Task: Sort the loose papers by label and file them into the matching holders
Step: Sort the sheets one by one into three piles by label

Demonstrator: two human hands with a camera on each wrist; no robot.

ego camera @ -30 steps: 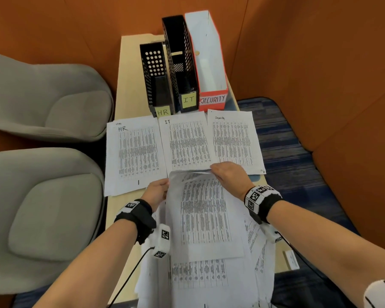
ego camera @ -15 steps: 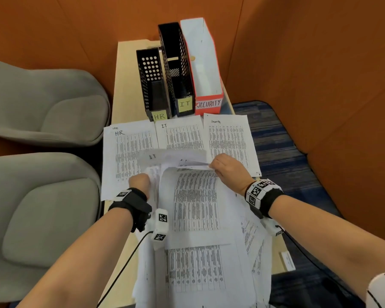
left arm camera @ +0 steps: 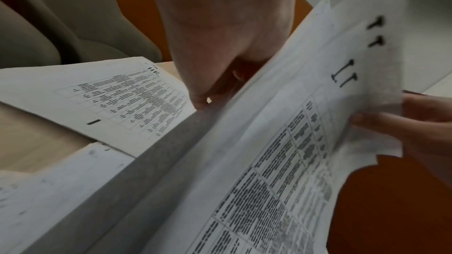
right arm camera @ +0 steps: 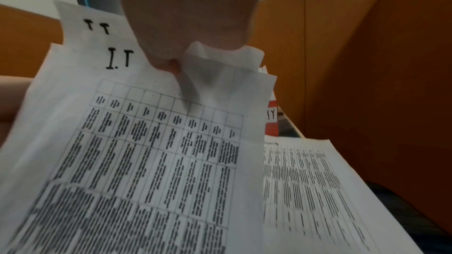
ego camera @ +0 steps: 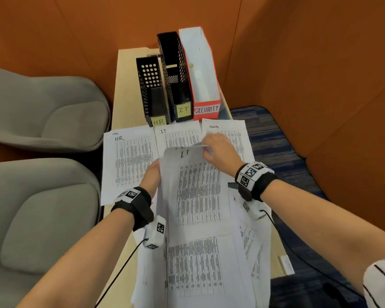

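Three sorted piles (ego camera: 129, 161) lie before the holders (ego camera: 176, 85) | holders look empty, nothing filed | right hand (ego camera: 220, 154) fingers pinch an IT sheet (ego camera: 198, 185) near the IT holder | left hand (ego camera: 152, 176) grips the unsorted stack's edge
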